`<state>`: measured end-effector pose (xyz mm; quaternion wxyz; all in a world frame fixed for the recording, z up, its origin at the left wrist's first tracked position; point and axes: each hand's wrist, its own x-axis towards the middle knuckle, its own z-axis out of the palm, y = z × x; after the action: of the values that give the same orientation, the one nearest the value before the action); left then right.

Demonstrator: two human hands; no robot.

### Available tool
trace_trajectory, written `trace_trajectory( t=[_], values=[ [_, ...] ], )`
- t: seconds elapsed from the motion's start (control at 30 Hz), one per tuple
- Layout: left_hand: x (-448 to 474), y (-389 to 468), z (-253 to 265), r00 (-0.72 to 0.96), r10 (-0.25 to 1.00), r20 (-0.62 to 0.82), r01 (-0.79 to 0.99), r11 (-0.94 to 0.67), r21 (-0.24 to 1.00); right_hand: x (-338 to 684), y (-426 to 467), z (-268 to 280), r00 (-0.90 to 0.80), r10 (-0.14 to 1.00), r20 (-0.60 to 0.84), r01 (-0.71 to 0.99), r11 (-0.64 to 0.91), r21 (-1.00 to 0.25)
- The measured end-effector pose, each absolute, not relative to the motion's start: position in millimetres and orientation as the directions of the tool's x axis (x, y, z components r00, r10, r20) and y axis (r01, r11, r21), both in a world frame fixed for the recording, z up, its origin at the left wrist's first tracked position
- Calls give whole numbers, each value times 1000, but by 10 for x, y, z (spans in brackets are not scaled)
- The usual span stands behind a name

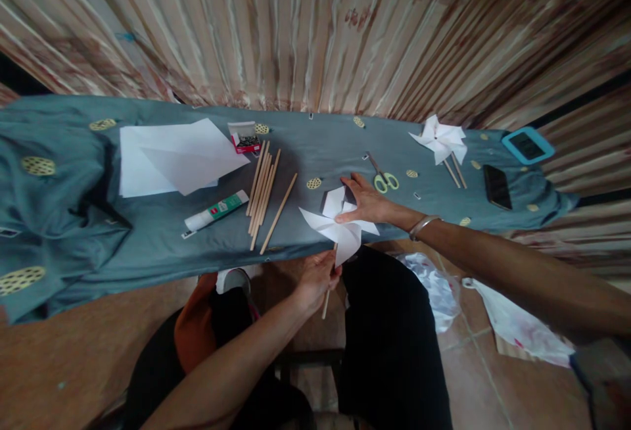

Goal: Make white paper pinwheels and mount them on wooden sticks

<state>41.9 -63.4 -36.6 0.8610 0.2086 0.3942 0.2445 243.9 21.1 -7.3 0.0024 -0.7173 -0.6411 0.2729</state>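
A white paper pinwheel (pixel 348 235) is at the table's near edge, its blades curled in toward the middle. Below the blades, my left hand (pixel 318 279) is closed around its wooden stick (pixel 326 305), whose lower end sticks out under the fingers. My right hand (pixel 367 201) is at the blades, thumb on the paper near the centre and fingers curved past the upper right side. What lies behind the paper is hidden. Green-handled scissors (pixel 385 181) rest on the cloth just beyond my right hand.
Several wooden sticks (pixel 265 193) lie left of the pinwheel, near a glue stick (pixel 217 212), a small red box of metal bits (pixel 244 139) and white paper sheets (pixel 170 160). Finished-looking pinwheels (pixel 440 141), a phone (pixel 497 187) and a blue-framed device (pixel 528 146) are at right.
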Motion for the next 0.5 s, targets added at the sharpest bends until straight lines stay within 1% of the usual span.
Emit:
trace_trajectory(
  t=[0.5],
  values=[
    [411,-614,-374,559,603,-569,-275,782,559,2482,212,45,-13,907,-421,931,-143,-336]
  ],
)
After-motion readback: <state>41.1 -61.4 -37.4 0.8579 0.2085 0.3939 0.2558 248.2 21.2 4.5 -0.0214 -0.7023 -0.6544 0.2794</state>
